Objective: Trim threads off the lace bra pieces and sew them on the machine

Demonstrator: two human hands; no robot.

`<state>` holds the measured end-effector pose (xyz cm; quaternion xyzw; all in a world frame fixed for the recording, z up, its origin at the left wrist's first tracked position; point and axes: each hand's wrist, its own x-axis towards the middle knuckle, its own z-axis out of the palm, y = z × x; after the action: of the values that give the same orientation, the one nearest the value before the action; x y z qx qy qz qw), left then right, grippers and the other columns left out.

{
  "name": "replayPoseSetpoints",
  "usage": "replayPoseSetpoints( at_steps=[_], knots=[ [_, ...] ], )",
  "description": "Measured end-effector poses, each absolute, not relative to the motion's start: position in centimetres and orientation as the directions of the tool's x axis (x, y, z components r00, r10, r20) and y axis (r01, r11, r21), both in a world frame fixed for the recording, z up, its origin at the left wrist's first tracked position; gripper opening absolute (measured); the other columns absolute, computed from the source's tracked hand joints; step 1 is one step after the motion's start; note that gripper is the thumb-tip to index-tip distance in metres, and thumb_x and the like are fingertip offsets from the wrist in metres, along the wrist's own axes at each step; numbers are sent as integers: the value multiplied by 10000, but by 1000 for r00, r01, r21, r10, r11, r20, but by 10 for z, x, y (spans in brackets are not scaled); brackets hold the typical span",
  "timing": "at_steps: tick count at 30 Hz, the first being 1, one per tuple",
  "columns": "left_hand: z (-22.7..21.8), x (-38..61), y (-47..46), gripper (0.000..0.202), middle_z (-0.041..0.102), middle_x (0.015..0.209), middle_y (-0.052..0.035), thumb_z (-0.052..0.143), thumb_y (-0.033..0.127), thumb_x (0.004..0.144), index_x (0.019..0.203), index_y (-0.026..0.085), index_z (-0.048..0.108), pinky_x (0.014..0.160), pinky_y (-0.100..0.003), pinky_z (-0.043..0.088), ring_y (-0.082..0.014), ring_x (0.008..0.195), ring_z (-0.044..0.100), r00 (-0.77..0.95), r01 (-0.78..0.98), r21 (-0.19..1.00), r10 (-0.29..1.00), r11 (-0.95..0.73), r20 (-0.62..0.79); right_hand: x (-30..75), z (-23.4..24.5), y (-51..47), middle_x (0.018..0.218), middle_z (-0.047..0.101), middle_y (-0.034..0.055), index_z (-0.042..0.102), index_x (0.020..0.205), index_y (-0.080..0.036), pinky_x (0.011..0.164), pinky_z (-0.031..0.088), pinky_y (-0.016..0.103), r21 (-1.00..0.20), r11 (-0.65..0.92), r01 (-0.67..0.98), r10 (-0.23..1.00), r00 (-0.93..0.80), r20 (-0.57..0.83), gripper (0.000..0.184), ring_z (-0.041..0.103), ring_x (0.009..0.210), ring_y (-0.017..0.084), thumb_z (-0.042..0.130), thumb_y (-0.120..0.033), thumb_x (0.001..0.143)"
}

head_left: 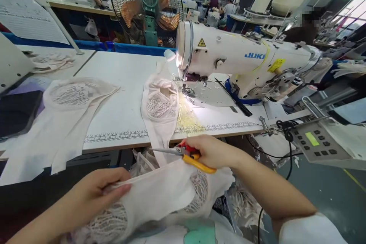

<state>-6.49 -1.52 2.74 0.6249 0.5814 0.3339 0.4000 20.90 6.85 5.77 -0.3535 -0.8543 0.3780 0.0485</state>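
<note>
My left hand (105, 190) is closed, pinching the edge of a pale pink bra (160, 188) with lace-patterned cups. The piece stretches across my lap toward the right. In my right hand (211, 150) is a pair of scissors (188, 155) with red and orange handles. Their blades point left, just above the top edge of the bra. Farther forward, another pale bra piece (161, 103) lies beside the sewing machine's needle, its lower strip hanging over the table edge behind the scissors.
A white sewing machine (228, 53) stands on the white table (122, 72). Black tweezers (234, 99) lie on its bed. More bra pieces (71, 95) and a dark phone-like slab (20, 112) are at left. A control panel (323, 141) juts out at right; a fan (148, 4) stands behind.
</note>
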Motion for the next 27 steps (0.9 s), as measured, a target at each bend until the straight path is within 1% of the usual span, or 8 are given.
replayPoseSetpoints(
  at_steps=[3, 6, 8, 11, 15, 20, 23, 27],
  knots=[
    [22, -77, 6, 288, 553, 603, 31, 555, 405, 777, 586, 198, 609, 503, -121, 385, -101, 530, 520, 357, 639, 754, 927, -152, -115, 205, 53, 81, 656, 489, -30, 335, 643, -207, 517, 277, 210, -618, 497, 609, 644, -736, -208, 270, 390, 577, 105, 567, -184, 778],
    [19, -83, 21, 262, 630, 703, 15, 522, 416, 808, 696, 222, 657, 553, -151, 427, -139, 609, 589, 424, 747, 604, 899, -280, -109, 202, 52, 89, 638, 462, -38, 332, 648, -208, 503, 259, 214, -598, 516, 614, 641, -739, -206, 272, 370, 561, 104, 558, -243, 796],
    [19, -76, 25, 225, 683, 798, 8, 530, 408, 811, 854, 246, 680, 610, -178, 459, -169, 693, 631, 455, 753, 562, 888, -342, -69, 200, 55, 90, 654, 465, -37, 347, 667, -205, 509, 266, 214, -606, 519, 603, 627, -750, -209, 255, 375, 566, 102, 563, -253, 794],
    [23, -50, 25, 245, 706, 909, -18, 532, 374, 815, 987, 244, 647, 687, -214, 495, -189, 781, 650, 510, 661, 644, 860, -385, -9, 194, 64, 89, 673, 469, -40, 369, 690, -199, 524, 280, 215, -629, 536, 563, 579, -787, -211, 248, 383, 577, 100, 591, -265, 781],
    [30, -13, 22, 180, 691, 762, -26, 563, 369, 772, 828, 227, 658, 659, -248, 505, -199, 701, 632, 381, 582, 760, 922, -291, 62, 186, 77, 88, 674, 474, -40, 382, 694, -196, 536, 277, 221, -654, 567, 501, 505, -838, -204, 250, 385, 585, 101, 595, -297, 777],
    [31, -9, 25, 147, 637, 680, -20, 656, 337, 705, 723, 193, 636, 552, -217, 489, -165, 630, 595, 284, 354, 935, 954, -13, -95, 186, 79, 97, 659, 470, -43, 383, 681, -195, 529, 270, 227, -666, 572, 479, 493, -849, -187, 266, 385, 589, 102, 606, -308, 771],
    [27, -19, 27, 147, 573, 646, 5, 680, 307, 708, 677, 185, 602, 495, -166, 423, -112, 585, 507, 321, 258, 964, 935, 70, -153, 188, 77, 101, 638, 464, -51, 385, 673, -194, 524, 283, 225, -694, 554, 460, 502, -850, -162, 268, 399, 583, 101, 613, -298, 771],
    [21, -26, 28, 197, 552, 668, -2, 690, 334, 725, 682, 174, 583, 494, -172, 393, -101, 588, 465, 313, 181, 971, 927, 154, -206, 187, 78, 101, 637, 501, -58, 414, 703, -189, 542, 322, 218, -794, 467, 390, 461, -873, -158, 213, 459, 591, 98, 596, -257, 789]
  ],
)
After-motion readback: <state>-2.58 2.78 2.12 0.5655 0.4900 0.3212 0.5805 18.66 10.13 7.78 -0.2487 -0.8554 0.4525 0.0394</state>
